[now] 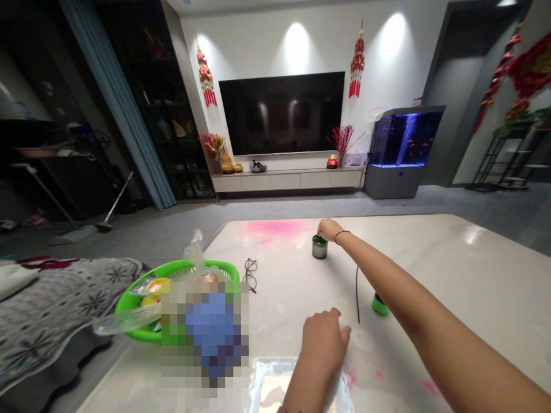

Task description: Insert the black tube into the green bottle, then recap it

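From your left hand (325, 338), loose-fingered and holding nothing, the green glass jar (319, 246) stands at twelve o'clock. Your right hand (329, 230) is at its top; you cannot tell whether it grips. Your right forearm partly hides a green cap-like piece (380, 306) at two. A black cord (357, 298) lies at one, eyeglasses (250, 282) at ten, a green basket (124, 310) at nine.

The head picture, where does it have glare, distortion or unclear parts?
Head view throughout: bright light patches on the wall and a reflection on the table, far right; dim left side; curtain leaning, probably wide-lens stretching; coarse pixels hiding part of the green basket; print on the green jar too small to read.
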The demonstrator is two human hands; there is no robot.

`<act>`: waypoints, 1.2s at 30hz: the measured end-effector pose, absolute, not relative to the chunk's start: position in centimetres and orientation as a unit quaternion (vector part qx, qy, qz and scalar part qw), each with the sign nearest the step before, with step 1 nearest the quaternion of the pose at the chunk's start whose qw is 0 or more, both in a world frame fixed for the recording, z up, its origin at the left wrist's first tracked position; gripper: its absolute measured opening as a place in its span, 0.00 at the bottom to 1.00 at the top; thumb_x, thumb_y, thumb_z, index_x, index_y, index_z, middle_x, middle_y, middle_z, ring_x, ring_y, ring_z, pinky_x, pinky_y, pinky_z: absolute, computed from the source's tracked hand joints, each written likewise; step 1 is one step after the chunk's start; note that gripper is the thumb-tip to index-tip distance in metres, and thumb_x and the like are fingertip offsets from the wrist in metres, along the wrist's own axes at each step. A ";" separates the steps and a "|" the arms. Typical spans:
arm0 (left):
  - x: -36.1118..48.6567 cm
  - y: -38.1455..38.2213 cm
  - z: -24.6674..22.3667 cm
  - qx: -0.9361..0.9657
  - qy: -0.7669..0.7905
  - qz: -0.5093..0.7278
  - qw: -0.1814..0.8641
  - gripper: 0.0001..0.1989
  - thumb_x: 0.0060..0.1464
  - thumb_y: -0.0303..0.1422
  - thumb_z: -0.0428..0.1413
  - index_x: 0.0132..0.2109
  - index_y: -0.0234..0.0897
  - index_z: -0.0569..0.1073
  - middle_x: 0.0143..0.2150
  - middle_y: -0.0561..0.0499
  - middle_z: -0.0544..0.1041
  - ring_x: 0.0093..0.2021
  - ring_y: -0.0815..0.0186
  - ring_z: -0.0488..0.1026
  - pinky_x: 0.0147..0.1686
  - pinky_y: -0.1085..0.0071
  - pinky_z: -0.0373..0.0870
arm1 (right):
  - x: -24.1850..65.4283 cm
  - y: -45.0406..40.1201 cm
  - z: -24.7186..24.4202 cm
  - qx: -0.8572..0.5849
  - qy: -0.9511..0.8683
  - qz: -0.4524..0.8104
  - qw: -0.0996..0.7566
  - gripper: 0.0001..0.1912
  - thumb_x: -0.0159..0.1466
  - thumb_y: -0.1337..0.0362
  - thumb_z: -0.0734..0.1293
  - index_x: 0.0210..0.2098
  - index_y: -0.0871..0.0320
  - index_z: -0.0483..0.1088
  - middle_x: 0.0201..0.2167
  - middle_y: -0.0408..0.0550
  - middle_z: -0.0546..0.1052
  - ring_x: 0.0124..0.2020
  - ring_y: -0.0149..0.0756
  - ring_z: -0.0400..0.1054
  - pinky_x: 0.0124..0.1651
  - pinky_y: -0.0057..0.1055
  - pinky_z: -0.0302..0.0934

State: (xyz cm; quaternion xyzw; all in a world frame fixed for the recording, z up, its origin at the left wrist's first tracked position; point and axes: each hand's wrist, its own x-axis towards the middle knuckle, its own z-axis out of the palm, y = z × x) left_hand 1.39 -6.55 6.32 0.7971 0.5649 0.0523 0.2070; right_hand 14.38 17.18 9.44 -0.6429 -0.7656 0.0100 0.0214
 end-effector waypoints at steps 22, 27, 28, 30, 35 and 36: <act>1.1 -6.3 6.3 0.791 0.564 0.078 0.223 0.24 0.53 0.39 0.44 0.56 0.38 0.63 0.46 0.44 0.74 0.45 0.57 0.70 0.45 0.63 0.63 | 16.9 18.7 11.7 -0.621 -0.774 -0.007 0.122 0.09 0.52 0.68 0.66 0.33 0.59 0.75 0.33 0.50 0.78 0.37 0.36 0.71 0.37 0.23 0.60; 1.5 -6.4 6.2 0.797 0.554 0.084 0.223 0.23 0.53 0.38 0.44 0.56 0.38 0.63 0.47 0.44 0.74 0.45 0.56 0.70 0.45 0.62 0.63 | 17.4 18.4 12.2 -0.612 -0.785 -0.001 0.096 0.11 0.54 0.70 0.65 0.36 0.59 0.75 0.36 0.48 0.78 0.39 0.33 0.70 0.39 0.21 0.60; 1.6 -6.4 6.2 0.799 0.553 0.084 0.224 0.23 0.53 0.38 0.45 0.55 0.38 0.63 0.47 0.44 0.74 0.45 0.56 0.70 0.45 0.62 0.63 | 17.2 18.3 11.9 -0.609 -0.789 0.003 0.084 0.11 0.55 0.70 0.65 0.37 0.59 0.74 0.37 0.48 0.77 0.40 0.33 0.70 0.40 0.21 0.60; 1.7 -6.4 6.1 0.800 0.552 0.081 0.223 0.23 0.53 0.38 0.45 0.55 0.38 0.64 0.46 0.44 0.74 0.45 0.57 0.70 0.45 0.63 0.63 | 16.6 18.2 11.4 -0.606 -0.794 0.011 0.056 0.10 0.55 0.70 0.66 0.37 0.59 0.74 0.37 0.49 0.76 0.41 0.35 0.69 0.43 0.23 0.60; 1.5 -6.3 6.0 0.798 0.558 0.070 0.219 0.22 0.53 0.38 0.44 0.55 0.39 0.64 0.46 0.44 0.74 0.45 0.57 0.70 0.45 0.63 0.62 | 15.3 18.1 10.7 -0.607 -0.794 0.027 -0.003 0.15 0.62 0.60 0.61 0.47 0.59 0.64 0.47 0.51 0.68 0.44 0.36 0.66 0.45 0.38 0.63; 1.4 -6.3 6.0 0.797 0.558 0.070 0.219 0.22 0.53 0.38 0.44 0.55 0.39 0.64 0.46 0.44 0.74 0.45 0.57 0.69 0.45 0.63 0.62 | 15.1 18.1 10.7 -0.609 -0.792 0.029 -0.007 0.16 0.62 0.60 0.61 0.48 0.60 0.63 0.47 0.51 0.67 0.44 0.36 0.65 0.44 0.39 0.63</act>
